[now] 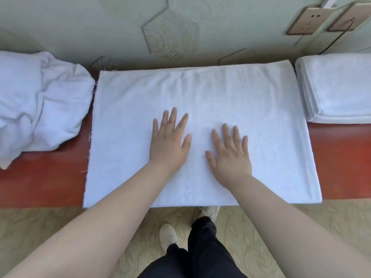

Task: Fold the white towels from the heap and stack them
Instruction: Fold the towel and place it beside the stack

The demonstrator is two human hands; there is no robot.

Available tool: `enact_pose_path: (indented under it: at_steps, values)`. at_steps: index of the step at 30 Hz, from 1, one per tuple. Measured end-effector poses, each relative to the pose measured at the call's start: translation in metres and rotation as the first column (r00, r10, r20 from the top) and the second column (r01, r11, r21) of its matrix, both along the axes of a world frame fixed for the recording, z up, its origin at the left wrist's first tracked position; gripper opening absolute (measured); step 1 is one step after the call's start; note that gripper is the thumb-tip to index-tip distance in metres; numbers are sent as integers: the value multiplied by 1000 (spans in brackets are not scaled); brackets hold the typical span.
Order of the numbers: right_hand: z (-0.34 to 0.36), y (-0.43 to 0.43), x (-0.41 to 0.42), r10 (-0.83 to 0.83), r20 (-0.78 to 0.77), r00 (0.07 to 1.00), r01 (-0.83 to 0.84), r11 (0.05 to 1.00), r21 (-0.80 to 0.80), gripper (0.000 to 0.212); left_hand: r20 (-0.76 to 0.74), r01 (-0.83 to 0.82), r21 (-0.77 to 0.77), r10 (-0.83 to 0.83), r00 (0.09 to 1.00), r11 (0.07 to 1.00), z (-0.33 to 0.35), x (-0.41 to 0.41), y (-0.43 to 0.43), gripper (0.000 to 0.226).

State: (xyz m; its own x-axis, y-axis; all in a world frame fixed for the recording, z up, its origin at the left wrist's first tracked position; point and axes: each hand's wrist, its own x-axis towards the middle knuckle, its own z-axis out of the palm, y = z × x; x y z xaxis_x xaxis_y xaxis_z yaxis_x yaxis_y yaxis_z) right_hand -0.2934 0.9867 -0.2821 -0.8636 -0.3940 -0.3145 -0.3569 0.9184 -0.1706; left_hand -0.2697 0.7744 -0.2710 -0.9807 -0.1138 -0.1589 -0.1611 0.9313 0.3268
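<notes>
Between heap (40,109) and stack (339,89), left hand (169,145) and right hand (230,157) press the towel (200,93), fingers (173,117) spread, well inside its edges.

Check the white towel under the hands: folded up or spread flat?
Spread flat: the white terry towel lies as one broad rectangle on the red table. Layers: cannot tell.

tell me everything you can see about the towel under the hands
The towel is white terry cloth, spread flat as a wide rectangle on the red-brown table, between the heap and the stack. It has faint wrinkles near its far edge and loose threads along its left edge. Its near edge lies along the table's front. The left hand and right hand rest flat on its middle, fingers spread.
</notes>
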Motion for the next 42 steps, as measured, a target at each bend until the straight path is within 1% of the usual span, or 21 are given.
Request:
enact_pose_path:
  at_steps: [4,7,10,14,18,20,23,24,25,27,28,30,31,32,33,35,38,39,40,41,42]
  values:
    - [-1,1,23,-21,-10,1000,21,1000,-4,70,222,-34,-190,77,972,981,-11,119,-21,76]
    - [5,-4,48,97,-42,994,-98,995,-25,69,243,-6,-268,74,967,963,-19,152,-54,78]
    - [2,4,78,171,11,985,-172,983,63,69,226,88,-293,-21,974,952,-22,149,-78,79]
    - [11,6,113,30,103,994,-39,995,89,69,270,122,-259,-49,962,958,-14,142,-88,73]
    - [34,18,164,-54,184,981,60,998,-25,67,274,63,-186,-10,962,981,8,177,-74,70]
    - [41,42,178,-124,188,974,143,986,-90,57,197,-33,-84,49,979,996,20,214,-66,69]
    - [41,91,180,-270,115,956,278,958,-65,37,83,-198,47,194,977,979,22,269,-60,55]
    - [39,106,177,-350,119,929,358,932,-61,35,117,-236,56,229,966,970,17,282,-63,49]
    - [36,120,172,-438,142,888,448,892,-53,36,206,-303,65,284,936,951,13,291,-67,46]
    - [28,141,158,-569,215,794,591,805,-52,41,405,-531,124,446,798,838,-3,299,-87,46]
    - [23,150,149,-615,240,751,646,759,-75,43,441,-663,171,545,713,729,-8,298,-97,55]
    - [10,166,129,-716,273,642,762,637,-118,45,489,-867,313,717,496,387,-26,290,-117,78]
    - [4,172,118,-767,296,570,819,557,-134,45,517,-894,389,750,413,224,-28,282,-119,82]
    - [-4,177,107,-798,323,509,860,485,-158,44,553,-886,454,748,366,98,-32,273,-122,81]
    - [-13,181,97,-818,359,450,893,411,-184,44,558,-866,498,748,359,44,-41,266,-127,75]
    - [-33,185,80,-824,432,367,922,258,-290,50,539,-838,542,741,401,59,-53,255,-129,55]
    - [-66,194,66,-813,532,236,926,22,-378,59,541,-830,556,738,404,47,-81,252,-132,52]
    - [-76,197,67,-805,553,214,925,-15,-380,57,546,-822,566,722,426,57,-100,256,-138,62]
    - [-83,199,72,-791,564,238,922,0,-388,53,560,-817,571,690,459,79,-118,261,-142,74]
    - [-90,201,76,-776,562,286,920,57,-389,48,564,-805,585,662,493,100,-131,264,-145,85]
    - [-98,203,81,-756,567,327,915,104,-389,46,557,-793,599,653,513,112,-153,266,-150,86]
